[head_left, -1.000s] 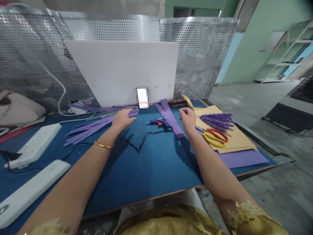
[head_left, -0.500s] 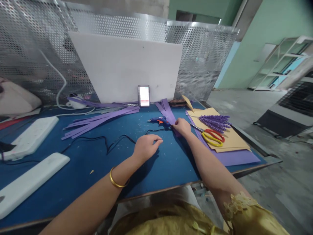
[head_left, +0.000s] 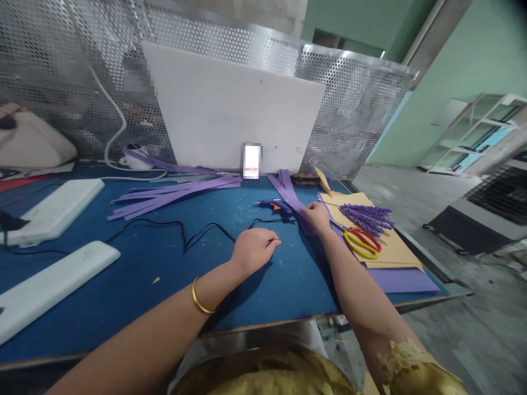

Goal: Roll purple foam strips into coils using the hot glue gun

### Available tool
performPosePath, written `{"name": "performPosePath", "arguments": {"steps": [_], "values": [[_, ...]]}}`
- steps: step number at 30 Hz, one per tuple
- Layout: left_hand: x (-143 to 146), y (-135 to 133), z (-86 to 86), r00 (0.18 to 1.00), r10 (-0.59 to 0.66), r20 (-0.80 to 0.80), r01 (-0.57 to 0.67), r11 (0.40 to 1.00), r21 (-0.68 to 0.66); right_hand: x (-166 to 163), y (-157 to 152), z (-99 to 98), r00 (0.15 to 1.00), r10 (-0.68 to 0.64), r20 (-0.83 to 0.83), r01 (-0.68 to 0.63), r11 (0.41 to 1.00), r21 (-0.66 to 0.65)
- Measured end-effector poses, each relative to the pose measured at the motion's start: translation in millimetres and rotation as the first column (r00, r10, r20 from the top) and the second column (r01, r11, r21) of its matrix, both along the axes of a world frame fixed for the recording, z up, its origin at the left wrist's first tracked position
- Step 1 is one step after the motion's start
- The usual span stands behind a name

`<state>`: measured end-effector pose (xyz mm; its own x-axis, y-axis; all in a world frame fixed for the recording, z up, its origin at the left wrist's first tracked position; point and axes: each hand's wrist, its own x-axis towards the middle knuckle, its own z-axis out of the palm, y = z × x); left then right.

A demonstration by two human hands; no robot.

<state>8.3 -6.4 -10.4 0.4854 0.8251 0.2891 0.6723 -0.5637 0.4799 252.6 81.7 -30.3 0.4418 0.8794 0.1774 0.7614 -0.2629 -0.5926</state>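
Observation:
My right hand (head_left: 316, 215) rests closed on the near end of a folded purple foam strip (head_left: 288, 192) that runs away toward the white board. Just left of it lies a blue and orange glue gun (head_left: 275, 206) with a black cord (head_left: 197, 233). My left hand (head_left: 253, 250) lies on the blue table (head_left: 263, 291) with its fingers curled, beside the cord; nothing shows in it. Red and yellow scissors (head_left: 360, 241) and a bunch of purple lavender-like sprigs (head_left: 366, 215) lie right of my right hand.
A pile of long purple strips (head_left: 173, 192) lies at the back left. White power strips (head_left: 53, 208) and a white bar (head_left: 45, 291) sit at the left. Brown paper (head_left: 395, 247) over a purple sheet (head_left: 403, 277) covers the right edge. A white board (head_left: 234, 126) leans on perforated metal.
My left hand came back from the purple strips at the back to the table's middle near the cord. My right hand dropped onto the folded purple strip beside the glue gun.

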Motion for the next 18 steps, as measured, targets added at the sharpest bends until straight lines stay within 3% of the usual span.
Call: {"name": "performPosePath", "arguments": {"steps": [8,11,12,13,15,17,18], "values": [[-0.1,-0.8,-2.3,0.987,0.03,0.159,-0.019,0.997,-0.074,-2.2,-5.5,15.8,0.988,-0.01,-0.157,0.064,0.938,0.341],[0.3,2.6,-0.8,0.92,0.105,0.377,-0.02,0.975,-0.221,-21.8,-18.4,22.6,0.991,0.083,-0.109,-0.026,0.897,0.442],[0.1,4.9,0.3,0.866,0.146,0.478,-0.003,0.958,-0.287,-31.3,-25.1,24.5,0.982,0.188,-0.009,-0.161,0.862,0.48],[-0.6,7.7,1.8,0.793,0.199,0.576,0.023,0.935,-0.355,-41.7,-32.9,26.2,0.947,0.295,0.128,-0.32,0.822,0.472],[-3.3,13.8,5.1,0.617,0.323,0.718,0.094,0.875,-0.474,-63.9,-50.4,28.7,0.797,0.453,0.399,-0.588,0.731,0.346],[-8.0,19.8,7.8,0.486,0.402,0.776,0.171,0.827,-0.536,-84.3,-67.9,30.5,0.561,0.571,0.6,-0.778,0.612,0.144],[-10.6,22.5,8.3,0.458,0.422,0.783,0.194,0.812,-0.551,-92.8,-75.6,31.2,0.451,0.598,0.663,-0.823,0.566,0.049]]}}
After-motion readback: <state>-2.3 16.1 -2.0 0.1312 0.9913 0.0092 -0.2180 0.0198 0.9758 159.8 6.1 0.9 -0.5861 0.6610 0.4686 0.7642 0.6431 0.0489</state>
